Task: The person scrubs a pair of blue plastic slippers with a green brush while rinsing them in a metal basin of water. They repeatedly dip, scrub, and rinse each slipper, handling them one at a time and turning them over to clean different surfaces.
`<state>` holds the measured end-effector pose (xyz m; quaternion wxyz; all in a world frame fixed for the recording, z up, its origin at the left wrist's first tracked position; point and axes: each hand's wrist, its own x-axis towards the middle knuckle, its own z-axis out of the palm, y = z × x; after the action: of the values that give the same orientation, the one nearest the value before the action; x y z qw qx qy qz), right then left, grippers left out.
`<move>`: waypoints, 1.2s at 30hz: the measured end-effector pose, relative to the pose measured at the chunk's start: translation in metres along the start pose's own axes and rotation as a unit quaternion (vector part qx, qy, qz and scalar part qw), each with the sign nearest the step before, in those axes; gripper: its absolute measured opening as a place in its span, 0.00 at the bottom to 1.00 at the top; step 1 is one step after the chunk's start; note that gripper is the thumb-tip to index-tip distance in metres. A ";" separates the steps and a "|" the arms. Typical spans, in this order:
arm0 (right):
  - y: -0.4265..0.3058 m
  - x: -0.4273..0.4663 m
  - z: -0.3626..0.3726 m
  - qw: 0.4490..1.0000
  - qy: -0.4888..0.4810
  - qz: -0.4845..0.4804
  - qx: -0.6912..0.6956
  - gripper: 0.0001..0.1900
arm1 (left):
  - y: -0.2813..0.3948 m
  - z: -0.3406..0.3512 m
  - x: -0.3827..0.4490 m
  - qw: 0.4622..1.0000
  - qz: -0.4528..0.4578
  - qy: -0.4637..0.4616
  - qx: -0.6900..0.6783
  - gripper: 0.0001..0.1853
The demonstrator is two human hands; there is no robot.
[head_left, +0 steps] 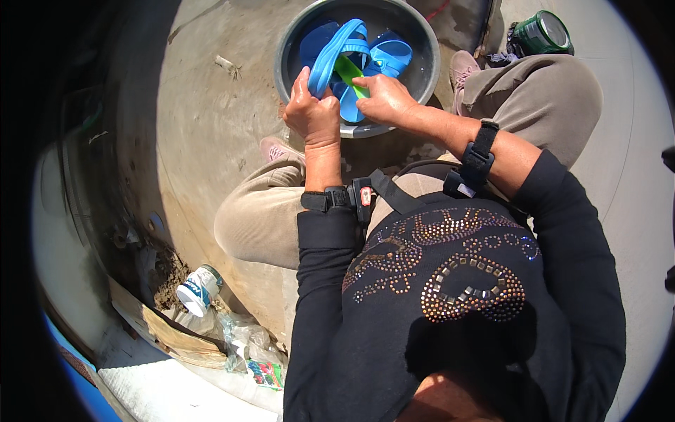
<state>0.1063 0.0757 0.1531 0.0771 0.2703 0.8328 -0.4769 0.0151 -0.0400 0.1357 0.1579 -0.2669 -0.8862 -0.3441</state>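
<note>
My left hand (315, 112) grips one end of a bright blue plastic sandal (328, 60), tilted up on its edge over a grey plastic basin (433, 63). In my right hand (386, 99) is a flat green handle (349, 73), perhaps of a brush. Its far end reaches in beside the sandal's strap and is hidden there. A second blue sandal (393, 57) lies in the basin, partly behind my right hand. Darker blue footwear (316, 45) shows at the basin's left side, in shadow. Both hands look wet.
My bent knees flank the basin on a concrete floor (221, 111). A green can (551, 30) stands at the upper right. To the lower left are a white paper cup (198, 290), crumpled plastic bags (248, 332) and a broken wooden board (163, 329). A twig-like scrap (228, 67) lies left of the basin.
</note>
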 end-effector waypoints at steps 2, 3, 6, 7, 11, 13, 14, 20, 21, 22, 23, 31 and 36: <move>0.008 -0.008 -0.016 0.995 -0.004 -0.037 -0.093 0.27 | -0.002 -0.001 0.002 1.000 0.005 0.016 0.014 0.21; 0.012 -0.013 -0.025 0.985 -0.009 -0.056 -0.162 0.26 | -0.002 -0.003 0.002 1.000 0.010 0.022 0.020 0.22; 0.020 -0.023 -0.045 0.918 0.038 -0.165 -0.358 0.26 | 0.002 -0.006 0.003 1.000 0.007 0.016 0.022 0.22; 0.021 -0.024 -0.048 0.910 0.052 -0.170 -0.376 0.26 | 0.003 -0.006 0.004 1.000 0.008 0.017 0.022 0.22; 0.015 -0.022 -0.039 0.940 0.084 -0.150 -0.294 0.27 | 0.009 -0.008 0.006 0.998 0.034 0.044 0.018 0.22; 0.012 -0.016 -0.031 0.957 0.120 -0.150 -0.219 0.27 | 0.009 -0.010 0.008 0.997 0.033 0.064 -0.024 0.21; 0.010 -0.012 -0.026 0.974 0.115 -0.148 -0.130 0.29 | 0.009 -0.010 0.008 0.995 0.030 0.080 -0.049 0.20; 0.001 -0.009 0.000 0.938 -0.061 0.032 0.340 0.32 | 0.008 -0.009 0.005 0.992 -0.034 0.086 -0.084 0.19; -0.001 -0.010 0.004 0.929 -0.060 0.006 0.364 0.33 | 0.009 -0.009 0.005 0.992 -0.040 0.088 -0.083 0.19; -0.003 -0.010 0.008 0.935 -0.067 0.031 0.348 0.33 | 0.009 -0.008 0.005 0.991 -0.047 0.093 -0.082 0.19; -0.005 -0.010 0.010 0.935 -0.067 0.015 0.348 0.34 | 0.010 -0.008 0.005 0.990 -0.040 0.110 -0.082 0.19; 0.026 -0.017 -0.036 0.876 0.067 -0.225 -0.421 0.28 | -0.010 -0.015 0.019 0.995 -0.045 0.083 -0.029 0.19; 0.028 -0.031 -0.042 0.910 0.071 -0.205 -0.352 0.27 | -0.007 -0.013 0.015 0.997 -0.055 0.028 0.052 0.18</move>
<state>0.1518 0.1102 0.1664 0.0082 0.0817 0.9871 -0.1373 -0.0001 -0.0479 0.1485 0.1772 -0.1997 -0.9114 -0.3131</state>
